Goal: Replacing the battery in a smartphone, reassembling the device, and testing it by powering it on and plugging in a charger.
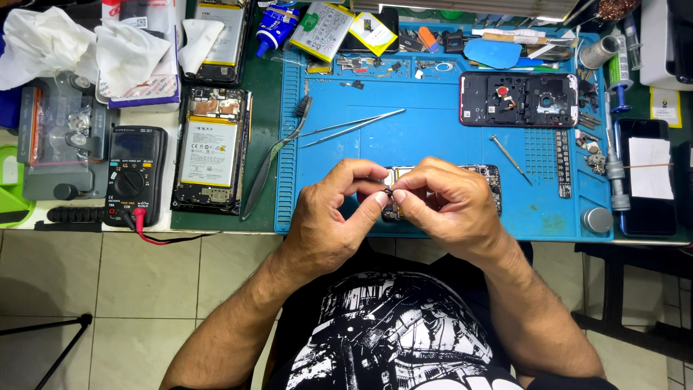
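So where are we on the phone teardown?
Done: black phone frame lies stripped on the blue work mat. In hand: left hand and right hand pinch a tiny dark part over the circuit board. Left: loose parts remain unassembled; metal tweezers lie idle.

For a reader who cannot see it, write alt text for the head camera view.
Left hand and right hand pinch a tiny dark part together above a blue work mat. Tweezers, a phone frame and a multimeter lie around.

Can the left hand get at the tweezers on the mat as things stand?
Probably yes. The tweezers lie bare on the blue mat just beyond the left hand, nothing between; but its fingertips pinch a small dark part.
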